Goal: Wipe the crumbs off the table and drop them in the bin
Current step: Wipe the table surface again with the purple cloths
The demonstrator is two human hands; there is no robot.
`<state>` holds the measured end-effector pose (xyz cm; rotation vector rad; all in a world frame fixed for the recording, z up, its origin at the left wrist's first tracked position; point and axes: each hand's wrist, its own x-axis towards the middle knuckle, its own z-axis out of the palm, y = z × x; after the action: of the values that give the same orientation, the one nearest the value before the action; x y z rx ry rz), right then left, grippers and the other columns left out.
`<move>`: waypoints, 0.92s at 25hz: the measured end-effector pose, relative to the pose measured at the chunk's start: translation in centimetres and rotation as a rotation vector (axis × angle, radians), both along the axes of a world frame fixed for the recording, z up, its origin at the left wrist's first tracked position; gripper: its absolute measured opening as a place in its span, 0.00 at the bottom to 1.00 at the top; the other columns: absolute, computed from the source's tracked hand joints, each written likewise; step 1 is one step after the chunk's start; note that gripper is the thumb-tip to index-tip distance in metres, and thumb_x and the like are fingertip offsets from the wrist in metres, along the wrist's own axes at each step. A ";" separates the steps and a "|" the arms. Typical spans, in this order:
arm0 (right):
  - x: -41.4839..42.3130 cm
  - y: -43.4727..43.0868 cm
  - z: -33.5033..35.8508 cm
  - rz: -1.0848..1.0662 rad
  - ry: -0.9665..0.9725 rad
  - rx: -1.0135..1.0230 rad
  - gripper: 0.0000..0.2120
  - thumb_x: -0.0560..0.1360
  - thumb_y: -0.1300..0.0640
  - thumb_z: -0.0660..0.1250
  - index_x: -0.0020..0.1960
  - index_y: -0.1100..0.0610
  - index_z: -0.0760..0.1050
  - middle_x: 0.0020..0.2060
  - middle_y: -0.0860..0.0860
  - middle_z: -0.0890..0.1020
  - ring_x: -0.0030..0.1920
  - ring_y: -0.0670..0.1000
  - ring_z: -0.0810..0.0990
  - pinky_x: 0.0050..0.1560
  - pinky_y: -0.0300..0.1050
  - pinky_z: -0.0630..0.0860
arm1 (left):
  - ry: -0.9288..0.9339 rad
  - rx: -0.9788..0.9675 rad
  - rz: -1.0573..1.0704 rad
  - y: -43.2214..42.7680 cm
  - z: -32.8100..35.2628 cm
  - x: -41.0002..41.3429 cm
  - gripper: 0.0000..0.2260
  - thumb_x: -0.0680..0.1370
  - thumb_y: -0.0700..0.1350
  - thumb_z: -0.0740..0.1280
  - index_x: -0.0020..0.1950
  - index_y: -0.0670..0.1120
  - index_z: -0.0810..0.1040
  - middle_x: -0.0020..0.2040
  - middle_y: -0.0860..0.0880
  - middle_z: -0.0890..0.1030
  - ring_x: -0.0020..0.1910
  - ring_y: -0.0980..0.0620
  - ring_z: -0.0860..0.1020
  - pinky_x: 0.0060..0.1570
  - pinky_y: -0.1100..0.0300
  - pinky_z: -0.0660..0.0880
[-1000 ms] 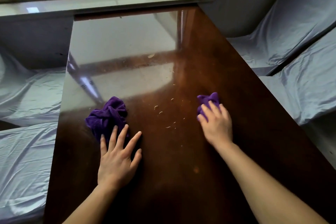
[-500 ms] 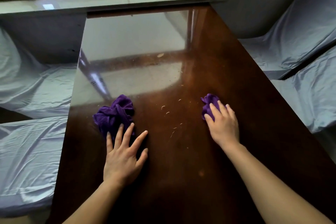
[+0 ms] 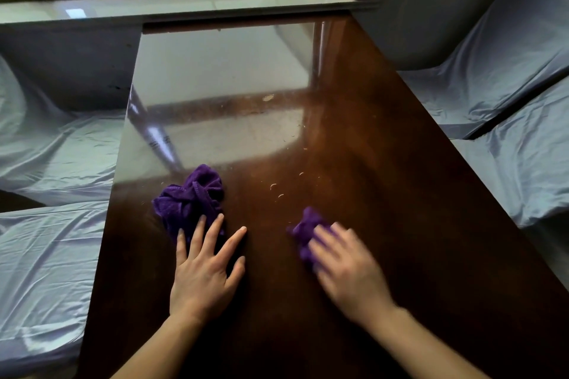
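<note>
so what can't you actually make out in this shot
- Bin: not in the head view at all; its place cannot be told.
- Right hand: motion-blurred, so its hold on the small crumpled purple cloth is unclear.
- Pale crumbs on the glossy dark brown wooden table: too small to identify.
- Far tabletop: window glare hides any crumbs there.

No text, label, brand, number or sign can be read anywhere in the view. Faint dark marks are reflected in the glossy table top (image 3: 385, 181) near its left edge, but they are too small and smeared to be made out as letters or figures.
</note>
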<state>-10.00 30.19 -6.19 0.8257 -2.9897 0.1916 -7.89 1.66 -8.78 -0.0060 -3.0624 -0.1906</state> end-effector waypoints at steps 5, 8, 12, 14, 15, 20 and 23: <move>-8.3 -0.8 1.0 -0.525 -0.099 -0.043 0.23 0.82 0.45 0.55 0.75 0.48 0.65 0.79 0.50 0.62 0.78 0.58 0.58 0.78 0.54 0.52 | -0.004 0.016 0.000 0.0 0.3 0.0 0.25 0.77 0.64 0.53 0.74 0.65 0.60 0.79 0.50 0.60 0.79 0.47 0.48 0.75 0.40 0.43; -2.8 -5.3 0.3 -0.083 -0.069 -0.062 0.21 0.79 0.44 0.59 0.71 0.46 0.71 0.75 0.49 0.70 0.75 0.60 0.66 0.76 0.58 0.61 | -0.007 0.033 0.018 0.1 0.6 0.0 0.26 0.76 0.63 0.53 0.74 0.64 0.61 0.78 0.49 0.61 0.79 0.47 0.49 0.75 0.39 0.44; -2.6 -1.2 0.1 0.138 -0.074 -0.044 0.19 0.77 0.47 0.62 0.66 0.49 0.76 0.70 0.51 0.76 0.70 0.59 0.74 0.71 0.58 0.70 | -0.009 0.044 0.037 0.3 0.5 -0.1 0.26 0.75 0.62 0.55 0.74 0.63 0.63 0.78 0.48 0.62 0.79 0.46 0.50 0.75 0.39 0.45; -6.9 1.9 0.0 -0.102 -0.040 -0.010 0.20 0.79 0.49 0.62 0.69 0.52 0.75 0.72 0.54 0.74 0.72 0.60 0.71 0.73 0.57 0.66 | -0.004 0.034 0.045 0.2 0.3 0.0 0.26 0.76 0.62 0.55 0.74 0.62 0.63 0.78 0.48 0.62 0.79 0.46 0.50 0.75 0.39 0.46; -9.4 2.8 0.1 -0.253 -0.043 -0.005 0.21 0.80 0.49 0.60 0.71 0.53 0.73 0.74 0.54 0.71 0.74 0.59 0.67 0.75 0.57 0.62 | 0.000 0.032 0.044 0.2 0.2 0.0 0.26 0.76 0.62 0.54 0.75 0.62 0.63 0.78 0.48 0.62 0.79 0.46 0.50 0.75 0.38 0.47; -14.6 -0.2 0.9 -0.474 -0.097 -0.075 0.22 0.82 0.47 0.57 0.74 0.51 0.69 0.77 0.53 0.66 0.77 0.59 0.61 0.77 0.55 0.55 | -0.008 0.038 0.041 0.2 0.5 -0.1 0.26 0.76 0.62 0.54 0.74 0.61 0.64 0.78 0.48 0.62 0.79 0.46 0.50 0.76 0.39 0.46; -7.8 -2.1 0.2 -0.179 -0.083 -0.083 0.21 0.80 0.47 0.60 0.71 0.49 0.72 0.74 0.51 0.71 0.74 0.59 0.67 0.75 0.57 0.61 | -0.014 0.047 0.044 0.1 0.6 0.0 0.26 0.76 0.61 0.54 0.74 0.61 0.64 0.78 0.48 0.63 0.79 0.46 0.51 0.75 0.39 0.47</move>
<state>-17.77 28.13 -6.00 0.5526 -3.0857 0.3483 -7.93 1.73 -8.15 0.0660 -3.0674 -0.2604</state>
